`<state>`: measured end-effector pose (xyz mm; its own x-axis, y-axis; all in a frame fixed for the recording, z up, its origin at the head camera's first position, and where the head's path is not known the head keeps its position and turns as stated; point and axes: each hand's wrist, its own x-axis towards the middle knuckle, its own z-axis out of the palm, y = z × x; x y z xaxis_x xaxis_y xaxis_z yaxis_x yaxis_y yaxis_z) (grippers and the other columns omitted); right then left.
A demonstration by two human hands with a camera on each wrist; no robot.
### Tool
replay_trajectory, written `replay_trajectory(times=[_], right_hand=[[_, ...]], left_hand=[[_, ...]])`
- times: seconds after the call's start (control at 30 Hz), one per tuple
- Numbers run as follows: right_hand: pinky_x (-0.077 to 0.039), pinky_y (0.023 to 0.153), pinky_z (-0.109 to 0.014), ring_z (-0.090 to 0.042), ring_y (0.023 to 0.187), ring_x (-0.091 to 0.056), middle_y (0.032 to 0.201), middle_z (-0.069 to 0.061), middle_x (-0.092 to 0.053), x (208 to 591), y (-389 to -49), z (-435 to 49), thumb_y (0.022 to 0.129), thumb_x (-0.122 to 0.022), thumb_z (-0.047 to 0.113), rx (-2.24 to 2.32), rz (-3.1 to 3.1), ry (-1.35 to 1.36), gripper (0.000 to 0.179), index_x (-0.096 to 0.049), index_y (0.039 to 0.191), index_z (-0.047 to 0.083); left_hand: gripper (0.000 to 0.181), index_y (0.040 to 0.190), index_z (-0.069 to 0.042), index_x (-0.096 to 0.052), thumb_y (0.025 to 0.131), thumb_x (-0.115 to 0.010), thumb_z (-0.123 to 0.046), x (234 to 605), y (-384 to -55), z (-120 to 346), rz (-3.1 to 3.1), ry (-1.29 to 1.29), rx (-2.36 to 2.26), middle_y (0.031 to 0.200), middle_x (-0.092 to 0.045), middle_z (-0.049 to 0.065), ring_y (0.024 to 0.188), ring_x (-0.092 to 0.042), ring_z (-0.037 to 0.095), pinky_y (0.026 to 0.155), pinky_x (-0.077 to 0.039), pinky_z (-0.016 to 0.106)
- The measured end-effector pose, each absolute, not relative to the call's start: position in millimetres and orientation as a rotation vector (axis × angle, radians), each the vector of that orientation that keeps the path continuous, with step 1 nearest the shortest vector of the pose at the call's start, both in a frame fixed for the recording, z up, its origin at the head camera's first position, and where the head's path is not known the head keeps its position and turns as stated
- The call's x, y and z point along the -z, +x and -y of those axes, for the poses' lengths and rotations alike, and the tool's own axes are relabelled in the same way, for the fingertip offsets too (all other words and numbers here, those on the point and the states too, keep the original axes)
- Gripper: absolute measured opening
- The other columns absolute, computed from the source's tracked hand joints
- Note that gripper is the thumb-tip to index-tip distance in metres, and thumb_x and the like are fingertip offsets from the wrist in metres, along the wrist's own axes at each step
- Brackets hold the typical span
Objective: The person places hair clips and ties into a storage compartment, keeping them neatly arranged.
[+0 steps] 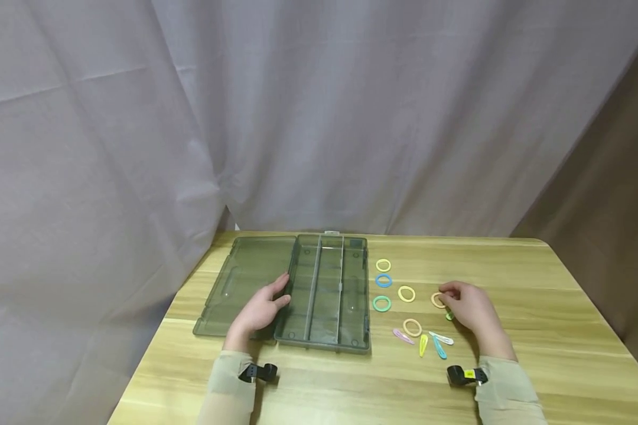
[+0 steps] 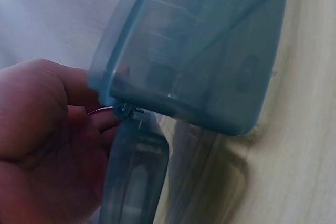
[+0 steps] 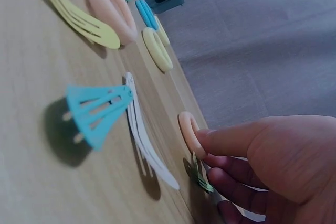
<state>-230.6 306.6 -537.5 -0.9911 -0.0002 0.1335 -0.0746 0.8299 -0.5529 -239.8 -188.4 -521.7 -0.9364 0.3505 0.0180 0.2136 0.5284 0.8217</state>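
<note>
Green box [image 1: 326, 313] in grip of left hand [image 1: 260, 308], 1 peach ring [image 3: 186, 132] in pinch of right hand [image 1: 470, 304]

What sort of room this is cannot be told. Grey curtains [image 1: 361, 118] hang beyond the fingers [image 1: 449, 285], screening off a wood-grain counter [image 1: 383, 395] beneath them.

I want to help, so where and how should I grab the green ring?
Try pinching the green ring by its near edge, coming in from the near side. It lies flat with an open middle, so that edge can probably be held inside and out. The box is close on its left; the blue ring lies just beyond.
</note>
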Motion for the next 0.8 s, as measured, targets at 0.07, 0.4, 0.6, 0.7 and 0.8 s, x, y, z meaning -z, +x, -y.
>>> replay_trajectory(times=[0.07, 0.4, 0.6, 0.7, 0.8], right_hand=[[-0.057, 0.084, -0.059, -0.037, 0.094, -0.069, 0.101, -0.018, -0.076, 538.4, -230.0, -306.6, 0.101, -0.074, 0.015, -0.878, 2.885, 0.044, 0.023, -0.076, 0.115, -0.003], [-0.056, 0.083, -0.058, -0.037, 0.094, -0.069, 0.101, -0.016, -0.077, 543.1, -229.9, -305.2, 0.102, -0.071, 0.016, -0.860, 2.885, 0.005, 0.021, -0.077, 0.113, 0.000], [-0.057, 0.081, -0.059, -0.040, 0.096, -0.070, 0.103, -0.018, -0.077, 541.8, -229.3, -305.6, 0.101, -0.071, 0.016, -0.852, 2.866, -0.026, 0.020, -0.078, 0.112, 0.001], [-0.057, 0.082, -0.060, -0.042, 0.098, -0.070, 0.105, -0.021, -0.077, 540.6, -228.4, -305.9, 0.101, -0.071, 0.016, -0.861, 2.864, -0.028, 0.020, -0.078, 0.112, 0.000], [-0.057, 0.083, -0.061, -0.043, 0.099, -0.070, 0.106, -0.022, -0.077, 540.5, -228.7, -306.2, 0.102, -0.071, 0.016, -0.865, 2.869, -0.027, 0.021, -0.078, 0.112, 0.000]], left_hand=[[0.059, 0.164, 0.004, -0.035, 0.111, -0.057, -0.009, 523.3, -239.6, 188.7, -2.615, 0.482, -1.368, 0.172, -0.029, 0.020, 0.159, -0.024, 0.039, 0.131, -0.019, 0.056], [0.059, 0.164, 0.003, -0.036, 0.110, -0.058, -0.009, 524.9, -237.0, 191.8, -2.621, 0.476, -1.369, 0.172, -0.030, 0.019, 0.158, -0.026, 0.039, 0.130, -0.020, 0.056], [0.060, 0.164, 0.002, -0.036, 0.110, -0.059, -0.009, 522.5, -239.2, 191.1, -2.620, 0.482, -1.360, 0.172, -0.030, 0.018, 0.158, -0.026, 0.038, 0.131, -0.020, 0.055], [0.060, 0.163, 0.004, -0.037, 0.109, -0.060, -0.008, 521.9, -240.5, 189.8, -2.625, 0.487, -1.359, 0.171, -0.032, 0.020, 0.158, -0.027, 0.039, 0.130, -0.021, 0.055], [0.060, 0.162, 0.005, -0.039, 0.108, -0.061, -0.006, 522.6, -241.9, 188.4, -2.621, 0.475, -1.383, 0.170, -0.034, 0.020, 0.157, -0.028, 0.039, 0.130, -0.022, 0.055]])
